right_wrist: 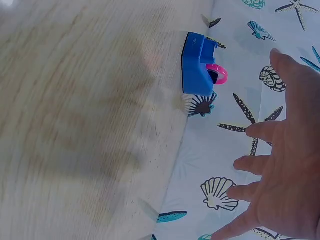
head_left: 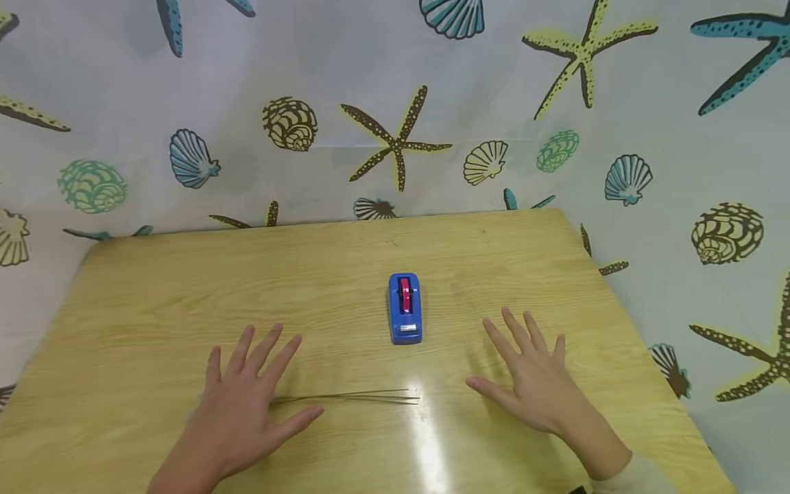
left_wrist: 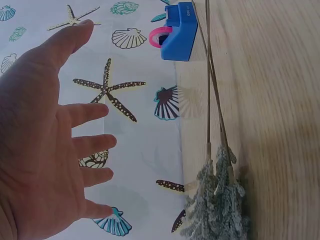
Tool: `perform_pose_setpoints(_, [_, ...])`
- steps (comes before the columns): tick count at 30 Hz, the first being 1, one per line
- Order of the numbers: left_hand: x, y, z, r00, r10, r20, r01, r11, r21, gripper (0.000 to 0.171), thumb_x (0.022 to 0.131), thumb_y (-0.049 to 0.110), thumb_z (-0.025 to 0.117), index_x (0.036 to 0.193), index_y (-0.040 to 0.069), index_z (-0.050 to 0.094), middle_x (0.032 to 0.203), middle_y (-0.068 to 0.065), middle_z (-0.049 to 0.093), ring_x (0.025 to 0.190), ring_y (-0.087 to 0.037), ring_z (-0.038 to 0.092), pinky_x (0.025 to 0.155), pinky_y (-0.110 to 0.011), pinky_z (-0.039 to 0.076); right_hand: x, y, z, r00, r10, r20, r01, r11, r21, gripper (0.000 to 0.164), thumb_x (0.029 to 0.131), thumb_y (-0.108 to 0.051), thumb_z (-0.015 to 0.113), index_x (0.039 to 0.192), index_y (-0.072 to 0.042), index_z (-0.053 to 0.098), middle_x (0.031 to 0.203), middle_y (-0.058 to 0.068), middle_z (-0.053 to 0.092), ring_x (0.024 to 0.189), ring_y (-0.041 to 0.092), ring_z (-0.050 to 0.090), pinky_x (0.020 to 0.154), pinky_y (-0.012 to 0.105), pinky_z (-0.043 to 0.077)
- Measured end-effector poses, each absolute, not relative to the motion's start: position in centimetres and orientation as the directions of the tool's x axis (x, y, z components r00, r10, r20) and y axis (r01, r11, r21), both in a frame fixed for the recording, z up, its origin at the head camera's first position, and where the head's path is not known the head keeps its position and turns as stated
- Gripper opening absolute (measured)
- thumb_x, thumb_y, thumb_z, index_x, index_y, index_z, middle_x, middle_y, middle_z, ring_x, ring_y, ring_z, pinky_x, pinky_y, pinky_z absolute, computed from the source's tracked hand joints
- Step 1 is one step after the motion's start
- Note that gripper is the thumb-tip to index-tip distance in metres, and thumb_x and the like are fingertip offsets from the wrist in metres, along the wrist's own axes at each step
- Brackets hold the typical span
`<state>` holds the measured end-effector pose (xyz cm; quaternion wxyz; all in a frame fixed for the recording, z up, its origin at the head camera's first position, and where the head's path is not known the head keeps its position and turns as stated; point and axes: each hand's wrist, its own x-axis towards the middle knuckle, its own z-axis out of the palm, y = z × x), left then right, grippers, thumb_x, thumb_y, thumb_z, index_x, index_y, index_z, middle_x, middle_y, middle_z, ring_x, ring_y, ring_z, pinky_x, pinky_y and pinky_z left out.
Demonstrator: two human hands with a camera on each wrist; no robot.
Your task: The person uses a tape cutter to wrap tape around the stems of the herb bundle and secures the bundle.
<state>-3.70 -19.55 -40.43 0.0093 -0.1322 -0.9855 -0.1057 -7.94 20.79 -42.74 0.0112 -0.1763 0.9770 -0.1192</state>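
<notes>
My left hand (head_left: 237,415) hovers over the left part of the table with fingers spread and nothing held. Below it lie several thin stems (head_left: 352,396), pointing right. In the left wrist view, these stems end in fuzzy grey-green sprigs (left_wrist: 217,200); the hand covers most of that end in the head view. My right hand (head_left: 537,377), also spread and holding nothing, is over the right side. Between the hands and farther back stands a blue tape dispenser (head_left: 405,326) with a pink roll of tape (right_wrist: 223,74) in it.
The wooden table (head_left: 185,288) has a rounded far right corner. Behind it and along the right side hangs a white cloth (head_left: 345,62) printed with starfish and shells. A bright light reflection falls on the tabletop near the front middle.
</notes>
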Motion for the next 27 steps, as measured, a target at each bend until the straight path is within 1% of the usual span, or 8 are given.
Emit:
perform_pose_setpoints(4, [-4.0, -19.4, -40.7, -0.957, 0.286, 0.038, 0.286, 0.922, 0.261, 0.091, 0.085, 0.073, 0.059, 0.155, 0.019, 0.037, 0.161, -0.016, 0.032, 0.149, -0.048, 0.019, 0.111, -0.076, 0.014, -8.2, 20.5, -43.1, -0.927, -0.374, 0.029, -0.37, 0.9, -0.229, 0.086, 0.089, -0.074, 0.051, 0.159, -0.029, 0.027, 0.167, 0.011, 0.018, 0.151, 0.048, 0.014, 0.101, 0.088, 0.009])
perform_pose_setpoints(7, [-4.4, -19.1, -40.9, -0.95, 0.311, 0.03, 0.306, 0.907, 0.291, 0.089, 0.085, 0.071, 0.06, 0.154, 0.02, 0.039, 0.161, -0.015, 0.032, 0.15, -0.047, 0.017, 0.113, -0.075, 0.012, -8.3, 20.3, -43.4, -0.916, -0.397, 0.051, -0.398, 0.894, -0.205, 0.085, 0.088, -0.074, 0.052, 0.157, -0.029, 0.031, 0.166, 0.01, 0.021, 0.15, 0.047, 0.018, 0.103, 0.086, 0.009])
perform_pose_setpoints(12, [-5.4, -18.6, -41.4, -0.939, 0.343, 0.028, 0.334, 0.89, 0.312, 0.086, 0.086, 0.069, 0.062, 0.154, 0.022, 0.039, 0.16, -0.013, 0.035, 0.15, -0.047, 0.02, 0.113, -0.074, 0.015, -8.5, 20.0, -43.7, -0.898, -0.432, 0.087, -0.441, 0.878, -0.188, 0.083, 0.089, -0.073, 0.053, 0.157, -0.029, 0.032, 0.164, 0.011, 0.027, 0.149, 0.045, 0.023, 0.106, 0.083, 0.009])
perform_pose_setpoints(15, [-6.0, -18.7, -42.1, -0.935, 0.354, 0.014, 0.339, 0.883, 0.326, 0.086, 0.086, 0.069, 0.062, 0.154, 0.022, 0.038, 0.16, -0.012, 0.035, 0.15, -0.047, 0.021, 0.113, -0.073, 0.017, -8.7, 19.2, -43.9, -0.885, -0.456, 0.1, -0.466, 0.859, -0.211, 0.08, 0.09, -0.07, 0.054, 0.156, -0.029, 0.034, 0.163, 0.011, 0.029, 0.15, 0.045, 0.022, 0.107, 0.082, 0.007])
perform_pose_setpoints(18, [-6.9, -18.7, -42.7, -0.932, 0.363, -0.004, 0.338, 0.873, 0.351, 0.086, 0.086, 0.069, 0.062, 0.154, 0.022, 0.038, 0.161, -0.011, 0.035, 0.15, -0.046, 0.021, 0.113, -0.074, 0.017, -9.0, 18.5, -44.1, -0.869, -0.483, 0.108, -0.495, 0.838, -0.229, 0.076, 0.091, -0.067, 0.055, 0.155, -0.03, 0.037, 0.163, 0.011, 0.03, 0.15, 0.045, 0.02, 0.106, 0.082, 0.007])
perform_pose_setpoints(22, [-7.8, -18.5, -43.3, -0.925, 0.378, -0.023, 0.343, 0.861, 0.376, 0.087, 0.085, 0.07, 0.061, 0.154, 0.022, 0.039, 0.161, -0.01, 0.034, 0.151, -0.044, 0.02, 0.115, -0.072, 0.016, -9.2, 17.6, -44.5, -0.847, -0.519, 0.116, -0.531, 0.817, -0.226, 0.071, 0.093, -0.063, 0.056, 0.153, -0.028, 0.041, 0.16, 0.012, 0.035, 0.148, 0.046, 0.024, 0.105, 0.081, 0.013])
perform_pose_setpoints(27, [-8.7, -18.0, -43.7, -0.91, 0.411, -0.049, 0.357, 0.838, 0.412, 0.087, 0.087, 0.068, 0.06, 0.154, 0.018, 0.038, 0.161, -0.01, 0.034, 0.152, -0.042, 0.019, 0.118, -0.067, 0.018, -10.1, 16.0, -44.5, -0.827, -0.549, 0.121, -0.562, 0.792, -0.239, 0.064, 0.096, -0.057, 0.056, 0.151, -0.025, 0.045, 0.158, 0.013, 0.038, 0.144, 0.042, 0.031, 0.104, 0.071, 0.025])
